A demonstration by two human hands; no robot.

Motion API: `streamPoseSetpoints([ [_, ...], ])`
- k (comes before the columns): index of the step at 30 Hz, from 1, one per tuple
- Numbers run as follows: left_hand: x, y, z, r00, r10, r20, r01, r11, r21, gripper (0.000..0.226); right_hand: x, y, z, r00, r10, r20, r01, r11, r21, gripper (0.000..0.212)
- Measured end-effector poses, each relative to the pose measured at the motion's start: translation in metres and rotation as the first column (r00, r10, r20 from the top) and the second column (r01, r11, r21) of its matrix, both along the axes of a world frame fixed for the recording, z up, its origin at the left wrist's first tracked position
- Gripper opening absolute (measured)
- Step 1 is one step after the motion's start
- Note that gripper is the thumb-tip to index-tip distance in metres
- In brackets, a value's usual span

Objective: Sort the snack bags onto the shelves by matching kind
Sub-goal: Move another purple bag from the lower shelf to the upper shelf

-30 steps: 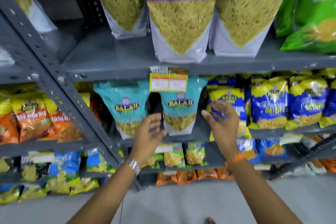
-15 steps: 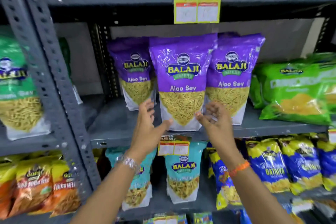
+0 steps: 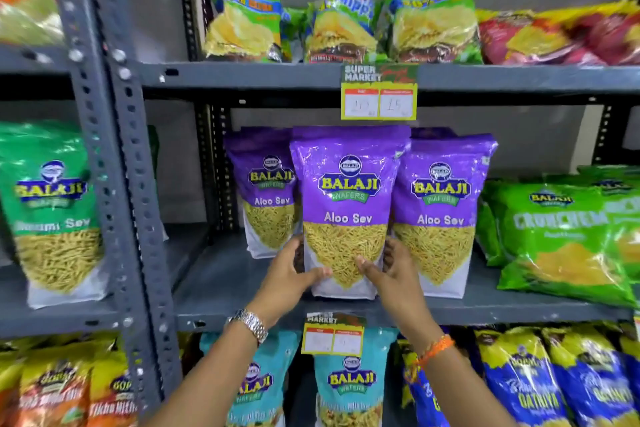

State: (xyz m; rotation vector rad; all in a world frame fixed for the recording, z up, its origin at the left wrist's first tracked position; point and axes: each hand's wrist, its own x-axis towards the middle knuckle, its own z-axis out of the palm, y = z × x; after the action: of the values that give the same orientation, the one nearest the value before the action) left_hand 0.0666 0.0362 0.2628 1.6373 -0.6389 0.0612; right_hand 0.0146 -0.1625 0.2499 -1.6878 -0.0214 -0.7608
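Observation:
A purple Aloo Sev bag (image 3: 348,191) stands upright at the front of the grey middle shelf (image 3: 221,282). My left hand (image 3: 289,276) grips its lower left edge, thumb across the front. My right hand (image 3: 389,269) grips its lower right edge the same way. Two more purple Aloo Sev bags stand behind it, one on the left (image 3: 265,184) and one on the right (image 3: 445,204). The held bag's bottom rests on or just above the shelf; I cannot tell which.
Green Crunchem bags (image 3: 561,239) lie to the right on the same shelf. A green sev bag (image 3: 52,208) stands left of the perforated upright post (image 3: 128,184). Green chip bags (image 3: 429,21) fill the shelf above; teal bags (image 3: 349,388) and blue-yellow bags (image 3: 526,381) sit below.
My view has risen from the lower shelves to the purple bags. Both hands moved up from the teal bags' shelf and closed on the front Aloo Sev bag.

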Motion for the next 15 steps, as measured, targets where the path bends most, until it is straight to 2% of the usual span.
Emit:
streamPoseSetpoints([
  [3, 0.004, 0.019, 0.006, 0.997, 0.074, 0.031, -0.074, 0.997, -0.013, 0.095, 0.005, 0.018, 0.018, 1.000, 0.025, -0.004, -0.025, 1.000, -0.001, 0.064],
  [8, -0.005, 0.061, 0.019, 0.980, 0.191, 0.051, -0.190, 0.981, -0.024, 0.059, 0.017, 0.061, 0.032, 0.992, 0.117, -0.042, -0.119, 0.992, -0.032, 0.054],
  [11, -0.009, 0.082, 0.019, 0.977, 0.214, 0.024, -0.213, 0.977, -0.024, 0.053, 0.021, 0.084, 0.031, 0.986, 0.149, -0.075, -0.153, 0.987, -0.040, 0.049],
  [15, -0.012, 0.099, 0.014, 0.974, 0.225, 0.004, -0.225, 0.974, 0.012, 0.051, 0.025, 0.105, 0.025, 0.976, 0.185, -0.114, -0.189, 0.981, -0.031, 0.055],
])
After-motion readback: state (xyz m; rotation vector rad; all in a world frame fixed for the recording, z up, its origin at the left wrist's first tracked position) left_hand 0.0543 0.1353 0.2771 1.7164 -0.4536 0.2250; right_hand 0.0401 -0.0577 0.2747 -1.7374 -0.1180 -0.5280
